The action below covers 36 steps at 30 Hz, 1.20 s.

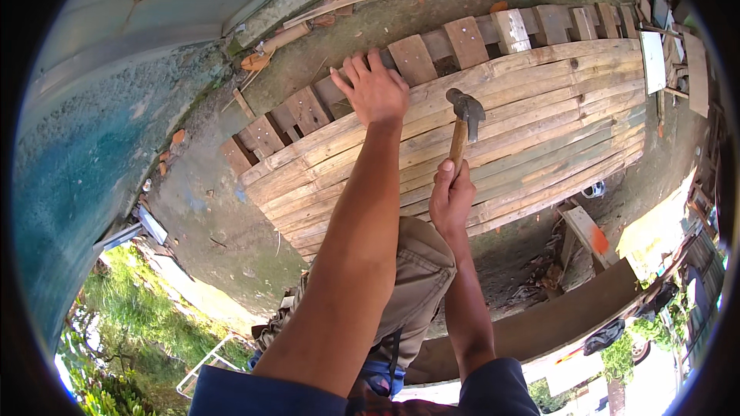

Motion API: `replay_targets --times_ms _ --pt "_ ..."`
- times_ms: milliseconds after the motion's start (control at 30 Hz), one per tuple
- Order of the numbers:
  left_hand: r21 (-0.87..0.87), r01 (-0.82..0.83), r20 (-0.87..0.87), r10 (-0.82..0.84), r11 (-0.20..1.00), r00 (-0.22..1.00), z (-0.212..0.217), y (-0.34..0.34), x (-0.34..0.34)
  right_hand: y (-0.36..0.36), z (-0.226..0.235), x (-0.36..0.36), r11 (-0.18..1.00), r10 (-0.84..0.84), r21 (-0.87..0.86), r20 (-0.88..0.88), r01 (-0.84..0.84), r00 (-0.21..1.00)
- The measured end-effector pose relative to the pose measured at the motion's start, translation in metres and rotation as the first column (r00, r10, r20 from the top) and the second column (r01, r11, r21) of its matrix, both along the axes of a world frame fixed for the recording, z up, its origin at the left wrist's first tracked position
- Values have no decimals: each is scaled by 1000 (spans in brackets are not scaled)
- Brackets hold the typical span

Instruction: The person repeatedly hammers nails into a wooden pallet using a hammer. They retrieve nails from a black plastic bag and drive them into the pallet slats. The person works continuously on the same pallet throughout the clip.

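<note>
My right hand (452, 199) is wrapped round the wooden handle of a claw hammer (465, 112). The hammer's dark metal head is raised over a panel of long wooden planks (493, 119). At the panel's far edge, my left hand (375, 91) lies palm down with its fingers stretched out and spread. It rests among the short wooden blocks (413, 59) that stick out in a row along that edge. What is under the palm is hidden.
Loose wood strips (351, 5) lie beyond the panel on the dirty concrete floor (216, 219). A blue-green wall (100, 139) rises at the left. Scrap boards (695, 73) are piled at the far right. A board with an orange patch (590, 233) stands at the near right.
</note>
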<state>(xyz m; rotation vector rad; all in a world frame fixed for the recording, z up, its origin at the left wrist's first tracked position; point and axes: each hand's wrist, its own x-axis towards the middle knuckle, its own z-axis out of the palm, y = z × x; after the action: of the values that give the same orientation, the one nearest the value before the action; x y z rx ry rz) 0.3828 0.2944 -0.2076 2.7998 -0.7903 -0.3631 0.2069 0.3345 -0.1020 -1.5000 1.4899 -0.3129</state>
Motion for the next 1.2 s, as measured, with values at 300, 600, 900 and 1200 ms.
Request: replay_targets --times_ms 300,600,900,1200 --pt "-29 -1 16 2 1000 1000 -5 -4 3 -51 -46 82 972 -193 -127 33 196 981" --pt "-37 -4 18 5 999 1000 -5 -6 5 -53 -57 88 946 -224 -237 21 222 974" --pt "-41 -9 50 11 999 999 -5 -6 4 -58 -56 85 968 -171 -188 -11 166 985" --pt "-46 5 39 -3 999 999 -5 -6 4 -54 -63 84 956 -171 -243 -9 164 985"
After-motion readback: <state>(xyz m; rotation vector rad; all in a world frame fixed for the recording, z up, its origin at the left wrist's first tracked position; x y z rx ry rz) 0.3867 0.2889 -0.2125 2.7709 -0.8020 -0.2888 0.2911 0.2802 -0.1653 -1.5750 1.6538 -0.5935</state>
